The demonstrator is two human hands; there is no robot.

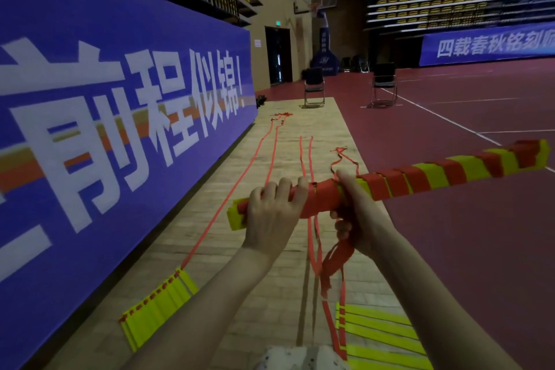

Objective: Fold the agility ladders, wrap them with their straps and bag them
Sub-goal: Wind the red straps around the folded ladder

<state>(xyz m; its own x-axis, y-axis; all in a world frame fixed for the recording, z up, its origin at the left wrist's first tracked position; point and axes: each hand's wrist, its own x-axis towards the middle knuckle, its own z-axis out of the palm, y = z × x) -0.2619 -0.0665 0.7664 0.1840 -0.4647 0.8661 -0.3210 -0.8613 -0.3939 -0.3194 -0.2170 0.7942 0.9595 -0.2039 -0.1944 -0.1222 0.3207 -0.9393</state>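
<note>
Pale plank floor [279,294]; both hands [274,213] clamped around a long yellow slat bundle [420,177], red-webbing-wrapped.

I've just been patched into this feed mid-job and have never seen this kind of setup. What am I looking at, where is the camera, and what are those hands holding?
There is no machine here: a person is working with bare hands, and the single camera sits on their head, looking forward and down across a sports hall.

The left hand and right hand both grip a folded ladder bundle, a long stack of yellow rungs held level, wound in a spiral with its red strap. The loose end of that strap hangs from the right hand.

On the wooden floor strip lie a second folded ladder at lower left, and a third ladder at lower right with its rungs partly spread. Long red straps trail away along the floor. A blue banner runs along the left.
</note>
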